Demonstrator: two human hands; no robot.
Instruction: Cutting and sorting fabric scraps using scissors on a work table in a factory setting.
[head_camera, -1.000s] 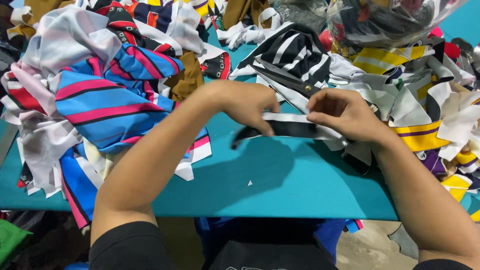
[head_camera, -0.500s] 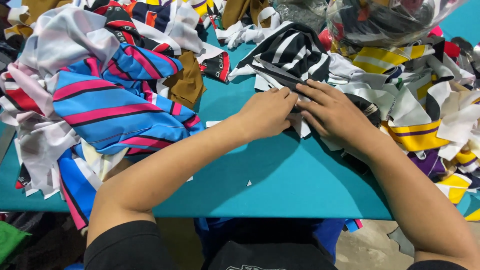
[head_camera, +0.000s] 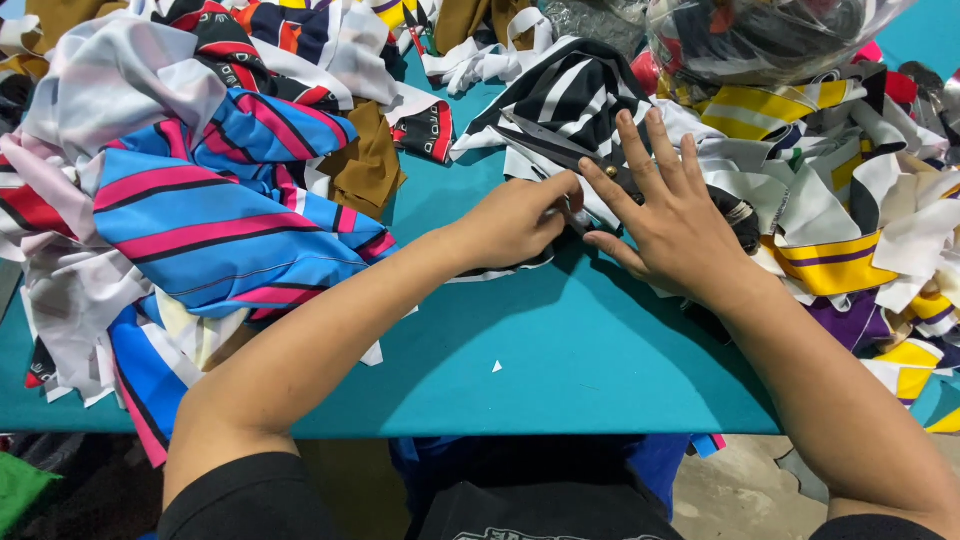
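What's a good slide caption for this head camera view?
Both hands, left hand and right hand, press black-and-white striped fabric on a teal table.

Two hands work among fabric scraps heaped on a cutting table (head_camera: 560, 370).
Left hand (head_camera: 515, 220) and right hand (head_camera: 670, 215) meet on scissors (head_camera: 590, 170) atop a striped piece (head_camera: 570, 95); a fabric pile (head_camera: 190, 200) lies left, scraps (head_camera: 860, 220) right, a plastic bag (head_camera: 760, 35) behind.

Both bare forearms reach forward from the bottom of the view and converge toward the middle. The left hand (head_camera: 515, 222) lies knuckles up, its fingers (head_camera: 556, 195) curled inward into a loose fist, the thumb side turned toward the other hand. The right hand (head_camera: 668, 215) lies flat, palm down, with its fingers (head_camera: 650, 150) spread and stretched straight ahead and the thumb angled toward the left hand. The two hands sit just beside each other, nearly touching at thumb and knuckles. Short black sleeves cover the upper arms.
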